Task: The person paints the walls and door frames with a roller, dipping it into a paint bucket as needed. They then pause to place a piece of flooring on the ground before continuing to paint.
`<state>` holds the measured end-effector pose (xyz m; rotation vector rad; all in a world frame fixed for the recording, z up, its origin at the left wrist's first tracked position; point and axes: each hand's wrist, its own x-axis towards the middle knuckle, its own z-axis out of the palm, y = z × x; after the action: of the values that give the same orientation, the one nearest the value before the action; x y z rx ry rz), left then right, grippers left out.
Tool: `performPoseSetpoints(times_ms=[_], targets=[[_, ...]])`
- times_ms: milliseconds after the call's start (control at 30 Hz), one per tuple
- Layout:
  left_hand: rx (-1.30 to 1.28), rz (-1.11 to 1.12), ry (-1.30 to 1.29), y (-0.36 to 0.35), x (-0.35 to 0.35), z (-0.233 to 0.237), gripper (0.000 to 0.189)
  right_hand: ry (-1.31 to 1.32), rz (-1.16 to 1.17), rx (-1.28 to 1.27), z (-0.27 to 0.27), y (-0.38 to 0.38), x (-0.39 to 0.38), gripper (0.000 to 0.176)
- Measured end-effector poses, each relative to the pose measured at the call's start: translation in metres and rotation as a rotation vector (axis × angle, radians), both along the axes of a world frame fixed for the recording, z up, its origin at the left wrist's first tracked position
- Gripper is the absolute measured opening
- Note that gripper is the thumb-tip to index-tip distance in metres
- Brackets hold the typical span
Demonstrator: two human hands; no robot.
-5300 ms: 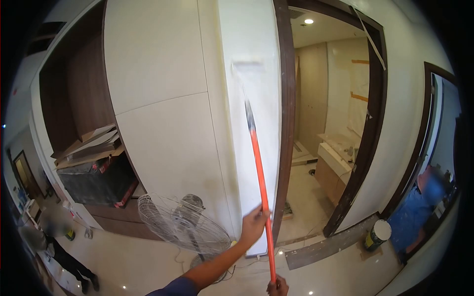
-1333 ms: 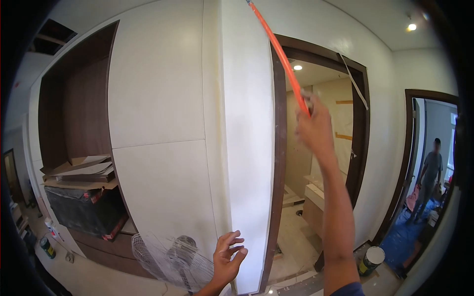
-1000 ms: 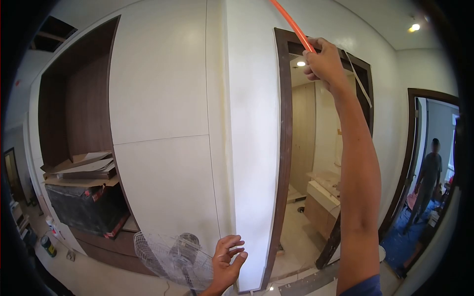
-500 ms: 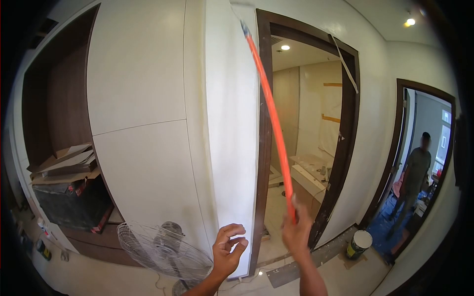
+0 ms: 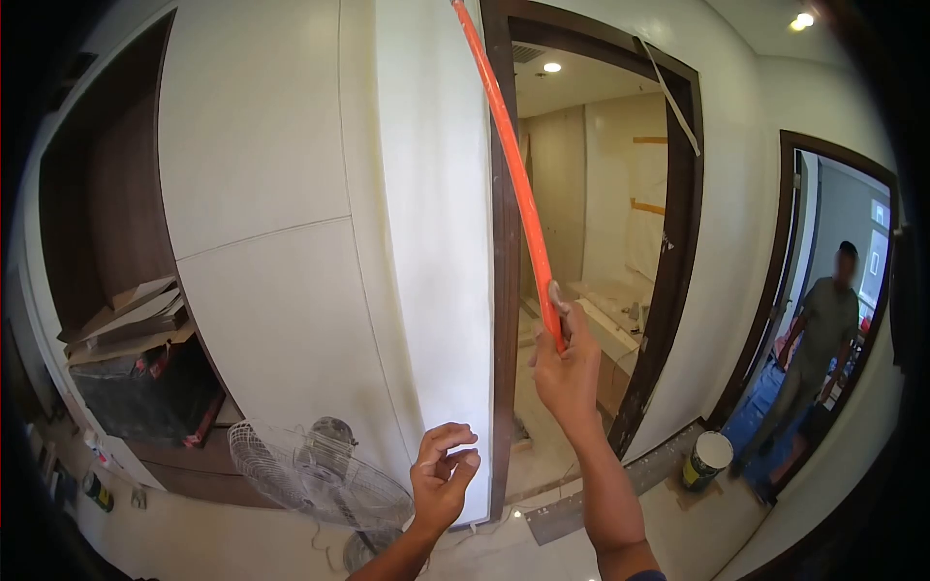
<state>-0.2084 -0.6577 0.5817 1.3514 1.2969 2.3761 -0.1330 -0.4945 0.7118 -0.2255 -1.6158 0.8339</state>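
My right hand point(image 5: 569, 373) is wrapped round the lower end of a long orange pole point(image 5: 518, 184). The pole slants up and to the left, and its upper end meets the top edge of the view, so whatever is on its tip is hidden. Behind it are a white wall strip point(image 5: 433, 242) and the dark door frame point(image 5: 503, 290). Lower down, my left hand point(image 5: 443, 479) is raised before the wall strip, fingers curled, with a gap between thumb and fingertips and nothing held in it.
A floor fan point(image 5: 325, 470) stands at the lower left, beside pale cabinet panels point(image 5: 262, 145). A dark box point(image 5: 145, 392) with flat boards on it sits in the shelf. On the right are a paint bucket point(image 5: 707, 460) and a person point(image 5: 823, 329) in a doorway.
My right hand has risen with the pole, whose tip has moved up to the top edge. The view has shifted slightly. In the doorway the person appears closer.
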Motion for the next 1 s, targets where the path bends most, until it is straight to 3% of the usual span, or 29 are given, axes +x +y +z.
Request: performPoseSetpoints(times_ms=[100,233,400,433,567,733,800,833,867,933,967,1000], targets=[[-0.015,0.020,-0.007,-0.002,-0.006,-0.006,0.029,-0.063,-0.006,-0.028,-0.034,-0.003,-0.003,0.041],[-0.036,0.014,-0.023,-0.001,-0.020,-0.010,0.030,-0.170,-0.111,0.026,-0.151,-0.017,0.009,0.043],[-0.205,-0.051,-0.004,0.017,-0.040,-0.012,0.036,-0.205,-0.018,-0.030,-0.297,-0.050,0.053,0.044],[-0.265,-0.079,0.018,0.025,-0.045,-0.016,0.049,-0.228,0.008,-0.102,-0.323,-0.060,0.066,0.045],[-0.268,-0.129,-0.025,0.067,-0.058,-0.049,0.064,-0.284,-0.065,-0.069,-0.397,-0.087,0.118,0.051],[-0.383,-0.246,-0.215,0.093,-0.051,-0.084,0.056,-0.387,-0.130,-0.162,-0.521,-0.109,0.173,0.047],[-0.518,-0.249,-0.324,0.102,-0.051,-0.121,0.053,-0.414,-0.119,-0.348,-0.537,-0.117,0.185,0.025],[-0.532,-0.227,-0.344,0.103,-0.048,-0.138,0.048,-0.466,0.005,-0.619,-0.514,-0.127,0.195,0.028],[-0.545,-0.205,-0.366,0.105,-0.044,-0.155,0.044,-0.450,0.018,-0.694,-0.523,-0.123,0.195,0.027],[-0.521,-0.140,-0.377,0.118,-0.044,-0.164,0.040,-0.751,0.135,-0.699,-0.564,-0.095,0.205,0.029],[-0.491,-0.097,-0.365,0.123,-0.045,-0.163,0.040,-0.858,0.199,-0.751,-0.565,-0.080,0.201,0.038],[-0.461,-0.052,-0.350,0.127,-0.046,-0.162,0.039,-0.869,0.259,-0.725,-0.571,-0.061,0.188,0.032]])
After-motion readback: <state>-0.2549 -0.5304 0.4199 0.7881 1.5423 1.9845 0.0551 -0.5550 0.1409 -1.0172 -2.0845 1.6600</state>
